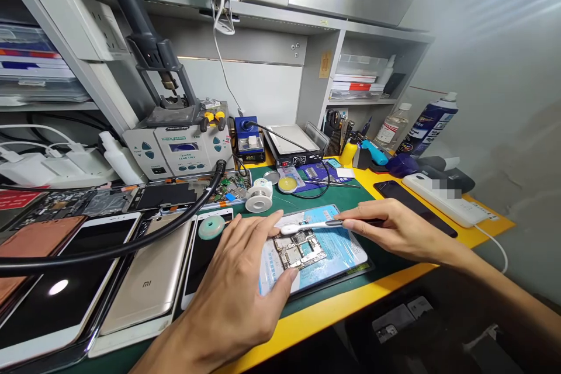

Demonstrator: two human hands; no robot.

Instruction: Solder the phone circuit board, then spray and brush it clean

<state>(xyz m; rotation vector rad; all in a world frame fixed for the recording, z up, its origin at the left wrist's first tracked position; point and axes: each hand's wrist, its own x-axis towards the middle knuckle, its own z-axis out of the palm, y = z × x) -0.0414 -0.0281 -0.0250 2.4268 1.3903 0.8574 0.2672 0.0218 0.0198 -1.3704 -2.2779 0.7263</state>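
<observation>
A phone circuit board (302, 252) lies on a flat blue-and-white packet (348, 248). My left hand (241, 274) spans its left side, with the thumb at the near edge and the index fingertip at the far edge. In my right hand (388, 227) is a toothbrush (302, 228) with a white head and dark handle, pinched between thumb and fingers. Its head rests at the far edge of the board, close to my left index fingertip. Whether the bristles touch the board is hidden.
Phones, among them a gold one (146, 272), lie at the left under a black hose (175, 231). Behind stand a solder spool (258, 200), a yellow paste tin (287, 184) and a hot-air station (184, 149). A white power strip (438, 201) is at the right.
</observation>
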